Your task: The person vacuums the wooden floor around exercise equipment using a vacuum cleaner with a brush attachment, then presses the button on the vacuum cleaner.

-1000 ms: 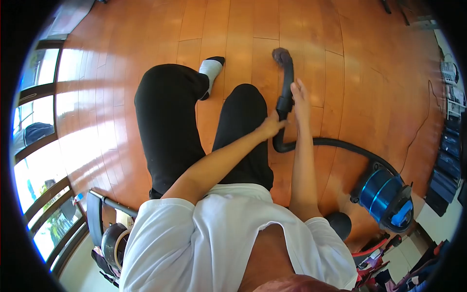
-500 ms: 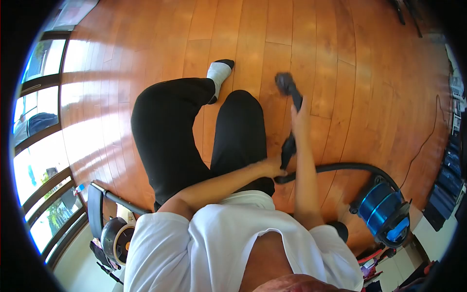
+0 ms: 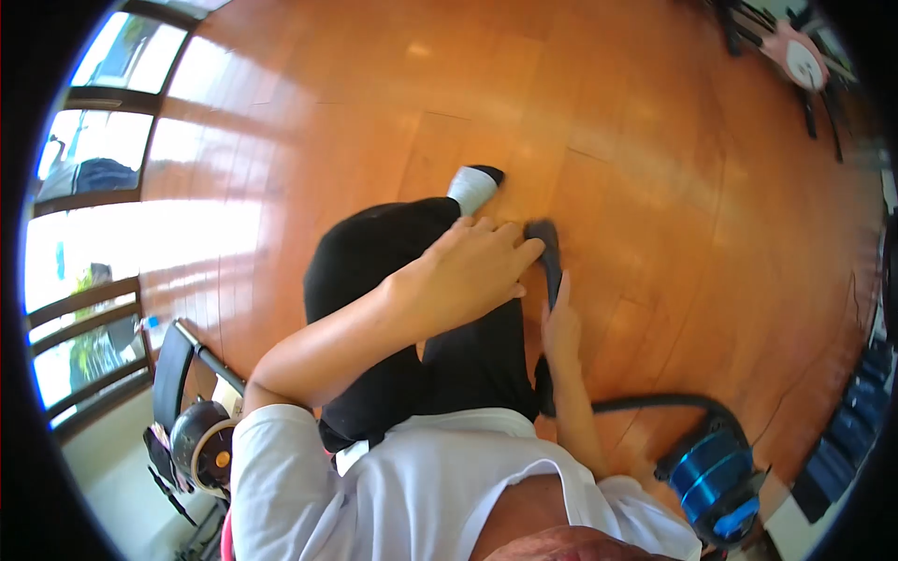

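A black vacuum hose (image 3: 645, 403) runs from a blue canister vacuum (image 3: 713, 479) at the lower right to the dark tube and brush head (image 3: 543, 234) in front of my knees. My right hand (image 3: 563, 327) is wrapped round the tube below the head, its index finger stretched along it. Raised over my thigh, my left hand (image 3: 482, 266) has its fingers spread and bent, the fingertips beside the brush head. Whether they touch it I cannot tell.
Glossy wooden floor (image 3: 421, 75) lies around my black-trousered legs and socked foot (image 3: 474, 190). Windows (image 3: 103, 150) line the left side. A round black object (image 3: 201, 444) stands at the lower left, a pink item (image 3: 795, 56) at the upper right, dark boxes (image 3: 842, 439) at the right.
My left hand has let go of the lower tube and risen to the brush head. The tube and my right hand have come nearer to my body. The view has shifted.
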`<state>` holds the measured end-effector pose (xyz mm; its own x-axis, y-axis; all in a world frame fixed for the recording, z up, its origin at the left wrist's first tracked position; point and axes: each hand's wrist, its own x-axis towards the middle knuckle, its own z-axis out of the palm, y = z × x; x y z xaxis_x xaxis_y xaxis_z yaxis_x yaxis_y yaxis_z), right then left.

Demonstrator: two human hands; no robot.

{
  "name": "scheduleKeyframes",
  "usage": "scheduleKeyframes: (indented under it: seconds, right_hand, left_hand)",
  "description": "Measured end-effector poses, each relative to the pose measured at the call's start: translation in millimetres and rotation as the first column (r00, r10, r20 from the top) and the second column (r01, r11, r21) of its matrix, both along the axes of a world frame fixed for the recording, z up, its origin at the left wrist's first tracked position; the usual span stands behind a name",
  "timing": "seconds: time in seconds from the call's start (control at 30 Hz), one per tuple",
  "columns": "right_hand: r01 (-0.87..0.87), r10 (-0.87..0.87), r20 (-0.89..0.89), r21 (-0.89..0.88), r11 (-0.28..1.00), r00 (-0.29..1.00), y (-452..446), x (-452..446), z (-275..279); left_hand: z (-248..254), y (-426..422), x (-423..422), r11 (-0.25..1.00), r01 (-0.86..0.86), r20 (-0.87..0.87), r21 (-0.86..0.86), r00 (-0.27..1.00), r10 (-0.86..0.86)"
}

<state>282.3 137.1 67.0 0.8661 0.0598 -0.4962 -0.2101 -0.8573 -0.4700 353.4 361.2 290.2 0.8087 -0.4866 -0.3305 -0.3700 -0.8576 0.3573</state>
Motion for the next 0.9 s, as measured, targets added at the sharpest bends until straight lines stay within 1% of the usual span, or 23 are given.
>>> scheduleKeyframes:
  seconds: [0.03,0.07,0.1,0.13,0.17,0.2,0.23,0.27,0.33,0.43,0.47,0.5,0.53,0.6,0.7,0.8,0.9]
  right_hand:
    - [-0.056,0.056,-0.008,-0.053,0.997,0.998,7,-10,4]
    - [-0.03,0.03,0.026,0.004,1.0,0.999,16,-1,3]
    - [0.001,-0.004,0.057,0.056,0.998,0.998,22,16,-1]
    - [0.036,-0.045,0.084,0.105,0.994,0.995,26,35,-5]
    - [0.041,-0.069,0.217,0.134,0.99,0.974,35,65,-16]
    - [0.067,-0.107,0.296,0.141,0.988,0.949,40,97,-43]
    - [0.064,-0.107,0.369,0.127,0.99,0.923,41,136,-72]
    - [0.091,-0.115,0.287,0.097,0.991,0.951,45,170,-54]
    - [0.036,-0.034,0.368,0.003,0.999,0.929,41,216,-49]
    - [-0.025,0.045,0.208,-0.095,0.995,0.977,30,205,-18]
    - [-0.036,0.024,0.458,0.017,0.999,0.889,20,186,-43]
    - [-0.081,-0.023,0.671,0.123,0.989,0.741,7,157,-75]
    - [-0.055,-0.041,0.535,0.162,0.985,0.844,-2,129,-73]
    - [0.017,-0.042,0.286,0.09,0.996,0.957,-3,90,-27]
    - [0.006,-0.05,0.441,0.101,0.995,0.896,-8,98,-57]
    - [0.049,-0.129,0.351,0.229,0.972,0.927,4,156,-67]
    - [-0.024,0.019,0.252,0.019,1.0,0.968,18,193,-18]
  left_hand:
    - [-11,4,6,0.999,-0.034,-0.022,-0.011,0.999,0.034]
    - [-18,6,9,0.998,-0.061,-0.053,-0.029,0.997,0.06]
    - [-11,3,3,0.986,-0.048,-0.041,0.161,0.998,0.056]
    - [-12,6,3,0.994,-0.042,-0.099,0.101,0.994,0.052]
    - [-14,8,2,0.999,-0.03,-0.162,0.035,0.986,0.035]
    - [-17,6,1,0.999,-0.013,-0.224,-0.033,0.975,0.005]
    - [-13,3,2,0.999,0.01,-0.216,-0.032,0.976,-0.017]
    - [-9,0,4,0.999,0.002,-0.231,-0.043,0.973,-0.012]
    - [-6,-6,13,0.997,-0.025,-0.253,-0.07,0.967,0.007]
    - [-8,-8,12,0.992,-0.009,-0.241,-0.126,0.97,-0.022]
    - [-7,-7,13,0.991,-0.01,-0.226,-0.135,0.974,-0.021]
    - [-5,-6,14,0.992,-0.008,-0.24,-0.129,0.971,-0.024]
    - [-5,-6,14,0.992,-0.01,-0.257,-0.124,0.966,-0.022]
    - [-7,-9,17,0.992,-0.003,-0.268,-0.127,0.963,-0.032]
    - [-7,-22,22,0.987,0.019,-0.267,-0.159,0.962,-0.062]
    - [2,-42,27,0.988,0.068,-0.347,-0.137,0.931,-0.112]
    - [-5,-54,25,0.987,0.127,-0.329,-0.104,0.932,-0.154]
